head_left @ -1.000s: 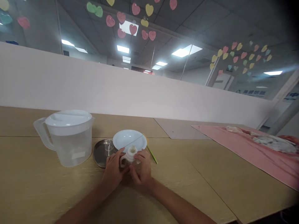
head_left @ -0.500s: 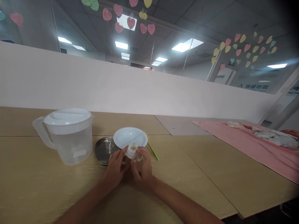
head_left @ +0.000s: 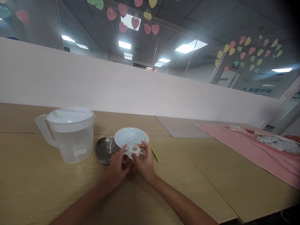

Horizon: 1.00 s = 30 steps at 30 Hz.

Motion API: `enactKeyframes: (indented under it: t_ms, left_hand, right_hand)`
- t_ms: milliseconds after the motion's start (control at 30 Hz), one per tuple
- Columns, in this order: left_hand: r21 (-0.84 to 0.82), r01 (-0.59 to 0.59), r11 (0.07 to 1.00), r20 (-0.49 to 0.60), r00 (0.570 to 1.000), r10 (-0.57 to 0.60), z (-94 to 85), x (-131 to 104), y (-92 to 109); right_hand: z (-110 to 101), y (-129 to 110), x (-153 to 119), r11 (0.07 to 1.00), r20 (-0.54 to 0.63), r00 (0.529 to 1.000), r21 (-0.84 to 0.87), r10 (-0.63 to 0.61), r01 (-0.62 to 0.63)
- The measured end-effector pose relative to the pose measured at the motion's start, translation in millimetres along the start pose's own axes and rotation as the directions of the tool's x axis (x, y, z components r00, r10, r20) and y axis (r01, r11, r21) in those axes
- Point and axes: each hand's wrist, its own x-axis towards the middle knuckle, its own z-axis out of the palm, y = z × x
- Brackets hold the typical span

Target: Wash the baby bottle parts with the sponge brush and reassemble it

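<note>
Between my two hands is a small clear bottle (head_left: 134, 151) with a white collar, side handles and a pale nipple-like top. My left hand (head_left: 117, 165) is closed round its left side and handle. My right hand (head_left: 146, 164) grips the collar from the right, thumb across its front. Just behind stands a white bowl (head_left: 127, 134) with a thin line across it. To its left a round metal tray (head_left: 102, 151) bears a small clear cup-like piece (head_left: 110, 145). A green stick (head_left: 155, 154) lies right of my right hand, partly hidden by it.
A lidded translucent pitcher (head_left: 76, 140) holding clear liquid stands on the wooden table (head_left: 187, 181) at the left. Pink cloth (head_left: 246, 147) with crumpled white fabric (head_left: 278, 143) covers the right side. A white wall (head_left: 117, 87) runs behind.
My right hand has shifted on the collar, its thumb now over the front and its fingers behind. The bottle has stayed in both hands. The view has tilted slightly.
</note>
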Motion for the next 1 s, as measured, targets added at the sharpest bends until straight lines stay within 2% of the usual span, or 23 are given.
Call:
enactKeyframes:
  t_ms: [67,167,233,333,500,633,800,900,1000]
  left_hand:
    - [-0.001,0.001,1.0,-0.009,1.0,-0.001,1.2,0.1,-0.9]
    - [0.001,0.0,1.0,-0.033,0.999,0.0,1.5,1.5,-2.4]
    - [-0.012,-0.011,1.0,-0.054,0.998,0.01,1.1,2.7,-2.1]
    - [-0.046,0.007,0.999,-0.081,0.997,-0.011,1.5,3.2,0.9]
    - [-0.083,0.031,0.996,-0.097,0.995,-0.039,5.2,1.3,5.2]
    - [-0.14,0.045,0.989,-0.068,0.996,-0.055,5.2,0.9,3.2]
    - [-0.243,0.073,0.967,0.0,0.997,-0.075,2.0,2.8,2.4]
    - [-0.269,0.074,0.96,0.003,0.997,-0.076,1.8,2.8,4.4]
    - [-0.267,0.068,0.961,-0.015,0.997,-0.075,3.5,1.6,6.8]
  right_hand:
    - [-3.4,0.3,3.8,0.998,0.085,0.996,0.041,0.034,-0.038]
    - [-11.2,-0.1,12.5,0.982,0.268,0.962,0.156,0.059,-0.104]
    - [-14.6,-1.2,16.9,0.97,0.324,0.944,0.204,0.059,-0.131]
    - [-13.4,-2.2,17.7,0.983,0.295,0.954,0.15,0.054,-0.102]
    - [-4.4,-0.9,11.7,0.992,0.111,0.993,-0.113,-0.039,0.052]
    - [-8.2,-2.3,13.8,0.978,0.177,0.982,-0.188,-0.061,0.094]
    - [-16.1,-4.6,16.6,0.997,0.302,0.952,-0.041,-0.057,0.072]
    - [-15.1,-3.9,14.8,0.996,0.266,0.961,-0.033,-0.069,0.081]
    - [-10.8,-1.5,12.6,0.985,0.19,0.976,-0.114,-0.107,0.13]
